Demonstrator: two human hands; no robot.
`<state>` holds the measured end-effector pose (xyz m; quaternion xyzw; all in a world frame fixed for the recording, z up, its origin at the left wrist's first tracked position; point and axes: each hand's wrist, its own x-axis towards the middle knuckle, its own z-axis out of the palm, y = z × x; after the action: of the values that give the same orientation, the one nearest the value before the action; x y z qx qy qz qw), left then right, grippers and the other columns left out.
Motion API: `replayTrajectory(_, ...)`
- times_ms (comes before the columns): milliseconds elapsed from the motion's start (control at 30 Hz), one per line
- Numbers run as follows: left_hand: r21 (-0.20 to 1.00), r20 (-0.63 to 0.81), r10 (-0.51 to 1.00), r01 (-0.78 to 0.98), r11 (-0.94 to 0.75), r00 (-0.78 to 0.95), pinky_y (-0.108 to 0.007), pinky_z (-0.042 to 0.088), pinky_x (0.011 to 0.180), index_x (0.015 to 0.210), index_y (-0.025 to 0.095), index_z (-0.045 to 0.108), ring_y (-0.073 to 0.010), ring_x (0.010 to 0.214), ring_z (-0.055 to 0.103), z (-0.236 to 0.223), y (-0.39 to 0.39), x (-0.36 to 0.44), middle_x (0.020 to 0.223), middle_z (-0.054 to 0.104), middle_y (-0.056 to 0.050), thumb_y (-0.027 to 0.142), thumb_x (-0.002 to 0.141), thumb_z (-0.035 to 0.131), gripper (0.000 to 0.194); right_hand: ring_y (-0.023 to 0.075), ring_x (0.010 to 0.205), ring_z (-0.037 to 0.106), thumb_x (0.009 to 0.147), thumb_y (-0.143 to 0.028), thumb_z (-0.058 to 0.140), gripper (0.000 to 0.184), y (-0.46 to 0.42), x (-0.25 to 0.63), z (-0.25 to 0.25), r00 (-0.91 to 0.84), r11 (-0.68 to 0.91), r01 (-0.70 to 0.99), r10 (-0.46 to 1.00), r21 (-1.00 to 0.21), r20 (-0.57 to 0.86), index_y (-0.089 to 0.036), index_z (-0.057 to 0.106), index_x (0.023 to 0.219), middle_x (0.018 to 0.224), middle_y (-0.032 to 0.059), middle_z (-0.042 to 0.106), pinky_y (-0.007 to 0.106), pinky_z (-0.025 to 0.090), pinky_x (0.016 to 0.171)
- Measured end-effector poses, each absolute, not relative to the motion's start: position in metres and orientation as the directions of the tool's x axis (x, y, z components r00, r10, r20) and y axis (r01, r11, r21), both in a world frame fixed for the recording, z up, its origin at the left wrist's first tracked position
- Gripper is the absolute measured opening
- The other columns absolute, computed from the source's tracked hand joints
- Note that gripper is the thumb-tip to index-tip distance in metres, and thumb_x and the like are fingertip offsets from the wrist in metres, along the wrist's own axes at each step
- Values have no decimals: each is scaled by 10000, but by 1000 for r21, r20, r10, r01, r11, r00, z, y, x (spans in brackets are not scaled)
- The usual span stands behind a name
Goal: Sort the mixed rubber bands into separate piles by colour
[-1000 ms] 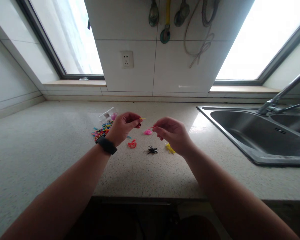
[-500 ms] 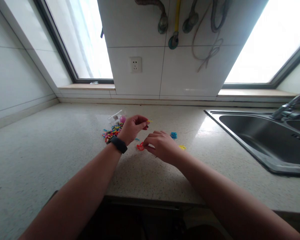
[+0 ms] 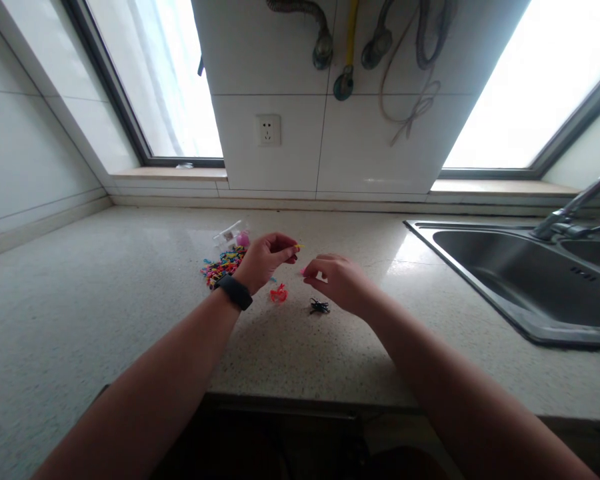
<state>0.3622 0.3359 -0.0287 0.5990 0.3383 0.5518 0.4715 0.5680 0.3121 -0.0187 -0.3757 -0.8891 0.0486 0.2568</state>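
Observation:
My left hand [image 3: 266, 259], with a black band on its wrist, is raised over the speckled countertop [image 3: 105, 293] and pinches a small yellow band [image 3: 297, 247] at its fingertips. My right hand [image 3: 341, 283] hovers just to the right, fingers curled, with a bit of pink [image 3: 304, 271] at its fingertips. Below the hands lie a red bundle of bands [image 3: 279, 293] and a black bundle [image 3: 319, 306]. A heap of mixed coloured bands [image 3: 223, 263] lies left of my left hand.
A clear packet with a pink item [image 3: 234, 235] lies behind the heap. A steel sink [image 3: 520, 280] with a tap [image 3: 575, 207] fills the right side. A wall socket [image 3: 269, 129] and hanging hoses [image 3: 350, 47] are on the tiled wall between two windows.
My right hand dipped to the counter near the red bundle, then lifted back up with something pink at its fingertips. The left hand stayed pinched on the yellow band.

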Motion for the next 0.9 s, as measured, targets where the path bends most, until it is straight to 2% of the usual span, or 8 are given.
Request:
replayTrajectory(133, 933, 348, 922, -161, -323, 167, -281, 567, 731, 924, 126, 688, -119, 725, 669, -27, 332, 364, 842, 729, -37, 261, 750, 826, 260, 149, 700, 594, 911, -320, 673, 101, 316, 579, -19, -451, 659, 655, 734, -370, 507, -232, 714, 882, 823, 9, 710, 295, 411, 675)
replayTrajectory(300, 935, 345, 914, -164, -315, 214, -295, 576, 735, 946, 141, 694, -129, 732, 681, -26, 324, 369, 866, 739, -46, 284, 768, 815, 258, 128, 638, 556, 889, -340, 684, 192, 314, 575, -20, -280, 621, 561, 765, -547, 580, -225, 684, 1043, 844, 11, 704, 290, 425, 648)
replayTrajectory(367, 936, 343, 908, -162, -311, 241, -291, 578, 729, 946, 144, 695, -126, 721, 682, -26, 322, 370, 862, 741, -45, 282, 776, 810, 248, 124, 628, 545, 889, -346, 679, 194, 312, 574, -18, -261, 626, 522, 764, -580, 590, -222, 684, 1039, 844, 12, 702, 289, 426, 640)
replayTrajectory(533, 938, 336, 907, -171, -300, 255, -271, 575, 725, 922, 143, 696, -110, 697, 670, -25, 319, 372, 810, 730, -24, 251, 761, 819, 230, 122, 619, 518, 914, -309, 634, 128, 309, 577, -14, -272, 650, 498, 746, -574, 608, -210, 693, 857, 743, 1, 660, 285, 418, 627)
replayTrajectory(733, 940, 339, 905, -128, -316, 256, -288, 583, 728, 932, 146, 691, -121, 708, 676, -24, 319, 373, 829, 734, -36, 264, 774, 802, 226, 121, 621, 511, 894, -320, 661, 127, 311, 581, -14, -269, 657, 467, 744, -593, 612, -213, 714, 937, 779, 4, 668, 286, 423, 621)
replayTrajectory(900, 941, 337, 900, -123, -315, 278, -286, 582, 727, 911, 148, 699, -120, 703, 672, -23, 317, 374, 802, 727, -30, 264, 766, 808, 215, 124, 623, 514, 893, -292, 661, 99, 309, 578, -13, -289, 679, 459, 724, -573, 626, -214, 720, 882, 752, 1, 662, 289, 426, 629)
